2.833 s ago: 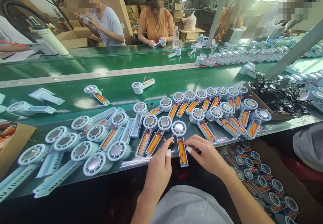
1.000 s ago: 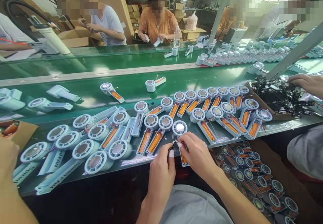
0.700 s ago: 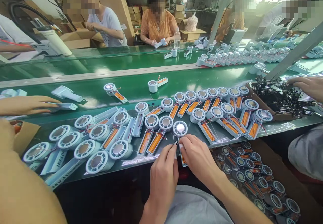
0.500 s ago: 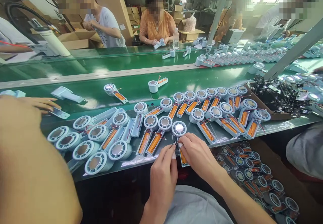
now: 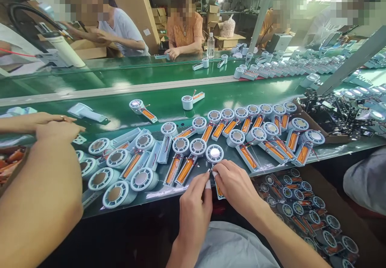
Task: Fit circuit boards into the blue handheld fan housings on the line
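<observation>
A light-blue handheld fan housing [image 5: 214,153] lies in front of me at the bench edge, its round head away from me and its handle, with an orange battery, towards me. My left hand [image 5: 196,197] pinches a small dark circuit board [image 5: 210,170] beside that handle; fingers cover most of it. Against it, my right hand [image 5: 238,183] is closed over the handle's upper part, thumb and forefinger pinching what looks like a wire end, mostly hidden. White covers sit on some of my fingertips. Several similar fan housings [image 5: 197,147] lie around on the bench.
A co-worker's arm [image 5: 45,187] reaches across the left side, over a carton of orange batteries [image 5: 12,159]. Circuit boards [image 5: 334,115] are heaped at the right. Beyond runs a green conveyor belt [image 5: 157,87] carrying fan housings. More housings fill a carton [image 5: 313,215] below right.
My right hand has moved left from beside the handle to meet my left hand at the circuit board. A co-worker's arms have come in from the left. Housings on the belt have shifted right.
</observation>
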A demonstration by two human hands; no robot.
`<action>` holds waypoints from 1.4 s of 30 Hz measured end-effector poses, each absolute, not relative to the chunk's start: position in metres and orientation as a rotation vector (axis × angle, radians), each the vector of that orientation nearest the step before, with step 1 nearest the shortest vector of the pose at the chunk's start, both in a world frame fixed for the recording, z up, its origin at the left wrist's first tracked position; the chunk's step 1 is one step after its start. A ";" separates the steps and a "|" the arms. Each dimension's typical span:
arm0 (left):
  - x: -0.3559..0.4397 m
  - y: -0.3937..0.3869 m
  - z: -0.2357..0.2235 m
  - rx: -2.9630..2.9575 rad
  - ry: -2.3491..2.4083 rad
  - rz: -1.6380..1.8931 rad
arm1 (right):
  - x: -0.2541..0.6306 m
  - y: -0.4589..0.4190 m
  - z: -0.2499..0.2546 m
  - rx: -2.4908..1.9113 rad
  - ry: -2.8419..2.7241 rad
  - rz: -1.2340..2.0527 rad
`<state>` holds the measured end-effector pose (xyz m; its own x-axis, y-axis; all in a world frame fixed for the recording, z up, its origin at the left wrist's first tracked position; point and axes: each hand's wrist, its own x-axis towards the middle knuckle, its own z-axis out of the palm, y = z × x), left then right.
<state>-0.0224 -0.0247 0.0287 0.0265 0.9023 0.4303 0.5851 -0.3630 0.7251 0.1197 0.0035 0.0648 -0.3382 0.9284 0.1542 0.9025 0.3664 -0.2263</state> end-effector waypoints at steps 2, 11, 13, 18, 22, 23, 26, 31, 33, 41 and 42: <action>-0.023 -0.026 0.026 2.011 1.516 1.268 | 0.119 0.004 0.068 -1.652 -2.372 0.186; -0.028 -0.020 0.027 1.961 1.498 1.290 | 0.118 0.007 0.076 -1.700 -2.384 0.272; -0.031 -0.017 0.030 1.904 1.487 1.277 | 0.120 0.008 0.073 -1.669 -2.351 0.289; -0.034 -0.013 0.032 1.871 1.485 1.250 | 0.121 0.008 0.067 -1.647 -2.296 0.279; -0.033 -0.014 0.031 1.869 1.500 1.250 | 0.121 0.008 0.067 -1.634 -2.298 0.275; -0.033 -0.014 0.031 1.863 1.496 1.248 | 0.122 0.008 0.067 -1.623 -2.292 0.284; -0.034 -0.013 0.031 1.851 1.482 1.237 | 0.122 0.009 0.068 -1.625 -2.292 0.277; -0.034 -0.014 0.030 1.937 1.482 1.260 | 0.116 0.007 0.070 -1.712 -2.380 0.144; -0.033 -0.016 0.029 2.002 1.480 1.278 | 0.113 0.005 0.070 -1.747 -2.413 0.079; -0.028 -0.021 0.025 2.066 1.504 1.292 | 0.106 0.004 0.074 -1.855 -2.422 0.105; -0.028 -0.020 0.025 2.035 1.501 1.298 | 0.106 0.005 0.074 -1.860 -2.421 0.122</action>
<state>-0.0280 -0.0203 0.0248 0.0466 0.8741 0.4835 0.6047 -0.4100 0.6829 0.1061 0.0046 0.0743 -0.2566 0.9663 0.0198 0.9594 0.2571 -0.1156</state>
